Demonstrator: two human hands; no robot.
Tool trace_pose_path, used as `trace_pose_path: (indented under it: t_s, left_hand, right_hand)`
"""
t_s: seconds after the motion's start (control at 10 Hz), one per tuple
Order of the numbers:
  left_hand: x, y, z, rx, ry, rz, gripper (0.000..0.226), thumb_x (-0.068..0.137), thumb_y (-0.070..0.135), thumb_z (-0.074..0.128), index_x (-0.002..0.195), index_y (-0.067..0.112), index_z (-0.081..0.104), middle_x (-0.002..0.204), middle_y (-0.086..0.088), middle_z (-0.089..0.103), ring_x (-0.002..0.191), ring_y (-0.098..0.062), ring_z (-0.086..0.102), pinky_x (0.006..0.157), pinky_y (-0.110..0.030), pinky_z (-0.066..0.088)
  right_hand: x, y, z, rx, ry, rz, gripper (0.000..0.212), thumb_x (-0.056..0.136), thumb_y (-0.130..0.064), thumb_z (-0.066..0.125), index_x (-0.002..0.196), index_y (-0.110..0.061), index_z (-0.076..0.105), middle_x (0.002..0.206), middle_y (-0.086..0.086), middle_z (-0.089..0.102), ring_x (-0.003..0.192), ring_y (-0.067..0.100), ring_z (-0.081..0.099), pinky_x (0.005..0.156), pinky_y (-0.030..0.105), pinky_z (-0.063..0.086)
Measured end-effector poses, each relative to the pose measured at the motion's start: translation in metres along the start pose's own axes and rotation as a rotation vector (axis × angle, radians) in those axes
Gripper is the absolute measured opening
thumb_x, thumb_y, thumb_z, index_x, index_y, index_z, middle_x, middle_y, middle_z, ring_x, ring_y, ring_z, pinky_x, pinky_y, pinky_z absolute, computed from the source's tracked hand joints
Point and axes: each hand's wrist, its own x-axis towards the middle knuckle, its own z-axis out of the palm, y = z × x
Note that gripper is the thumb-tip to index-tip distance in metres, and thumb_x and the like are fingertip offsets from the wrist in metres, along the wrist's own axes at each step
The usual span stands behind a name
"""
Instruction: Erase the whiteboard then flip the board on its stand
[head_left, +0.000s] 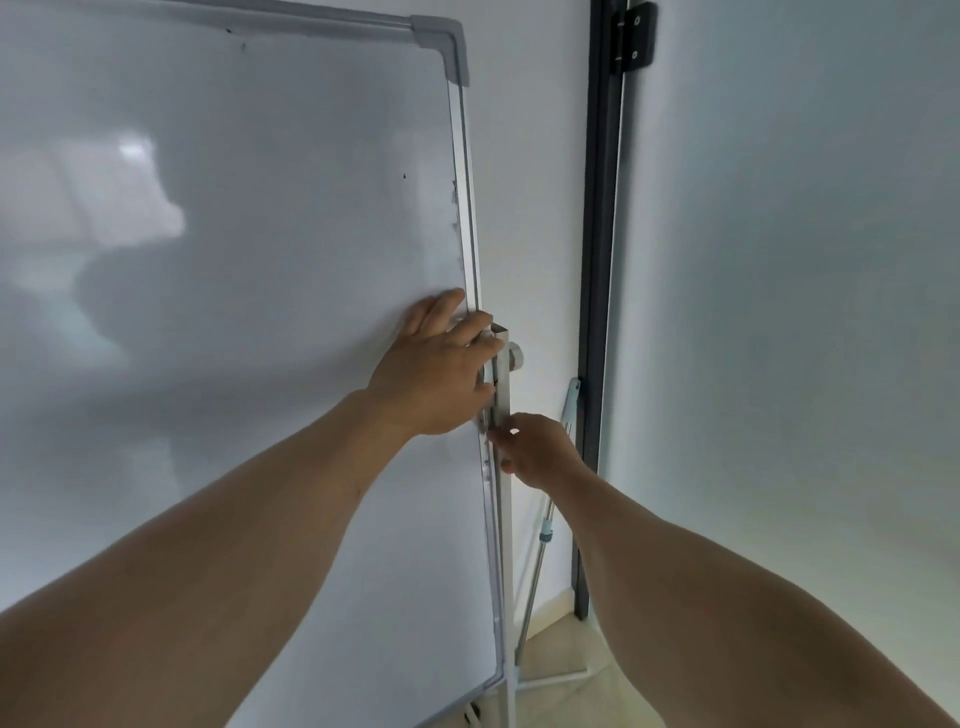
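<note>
The whiteboard (234, 260) fills the left of the view, its surface wiped white apart from a few small dark specks and smudges along the right frame edge. Its silver stand post (505, 519) runs down the board's right side, with a round pivot knob (516, 356) at mid-height. My left hand (441, 374) lies on the board's right edge at the pivot, fingers curled around the frame. My right hand (535, 452) grips the stand post just below it, fingers wrapped behind the post and partly hidden.
A white wall stands behind the board. A dark grey door frame (600, 260) with a black hinge (635, 36) runs vertically to the right. A mop handle (543, 535) leans in the corner behind the post. Beige floor shows at the bottom.
</note>
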Motion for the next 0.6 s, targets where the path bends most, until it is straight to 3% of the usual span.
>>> trace_pose_path:
  t_s: [0.1, 0.2, 0.3, 0.4, 0.6]
  left_hand:
    - [0.002, -0.003, 0.004, 0.027, 0.011, 0.005, 0.049, 0.089, 0.041, 0.05, 0.135, 0.024, 0.049, 0.152, 0.005, 0.035, 0.145, -0.028, 0.007, 0.115, -0.044, 0.0]
    - [0.004, -0.006, 0.006, 0.037, 0.003, -0.008, 0.049, 0.09, 0.042, 0.049, 0.136, 0.024, 0.048, 0.153, 0.006, 0.034, 0.145, -0.028, 0.006, 0.116, -0.045, 0.001]
    - [0.003, -0.008, 0.01, 0.054, -0.01, -0.017, 0.051, 0.09, 0.043, 0.048, 0.137, 0.025, 0.046, 0.154, 0.006, 0.032, 0.146, -0.028, 0.005, 0.118, -0.045, 0.001]
    - [0.001, -0.01, 0.011, 0.041, -0.035, -0.023, 0.053, 0.09, 0.044, 0.046, 0.139, 0.024, 0.044, 0.156, 0.005, 0.029, 0.146, -0.029, 0.004, 0.119, -0.047, 0.003]
    - [-0.027, -0.016, -0.004, 0.033, -0.003, -0.014, 0.053, 0.092, 0.044, 0.047, 0.141, 0.024, 0.041, 0.159, 0.001, 0.024, 0.147, -0.029, 0.0, 0.118, -0.044, -0.001]
  right_hand:
    - [0.005, -0.003, 0.0, -0.063, -0.004, -0.019, 0.036, 0.091, -0.044, 0.052, 0.103, -0.013, 0.067, 0.094, 0.007, 0.071, 0.085, 0.027, 0.068, 0.078, 0.038, 0.055]
    - [0.008, -0.006, 0.0, -0.176, -0.003, -0.043, 0.035, 0.093, -0.039, 0.052, 0.107, -0.011, 0.065, 0.1, 0.007, 0.068, 0.092, 0.026, 0.062, 0.07, 0.03, 0.043]
    - [0.013, -0.003, 0.003, -0.188, 0.011, -0.051, 0.033, 0.093, -0.038, 0.052, 0.103, -0.009, 0.065, 0.101, 0.008, 0.068, 0.087, 0.025, 0.058, 0.069, 0.028, 0.04]
    - [0.019, -0.002, 0.006, -0.134, 0.014, -0.035, 0.039, 0.092, -0.045, 0.051, 0.103, -0.01, 0.065, 0.098, 0.007, 0.07, 0.089, 0.026, 0.065, 0.075, 0.033, 0.051]
    - [0.012, 0.01, 0.007, -0.059, 0.05, 0.055, 0.056, 0.084, -0.052, 0.06, 0.119, -0.008, 0.057, 0.106, 0.011, 0.069, 0.091, 0.026, 0.068, 0.083, 0.041, 0.055]
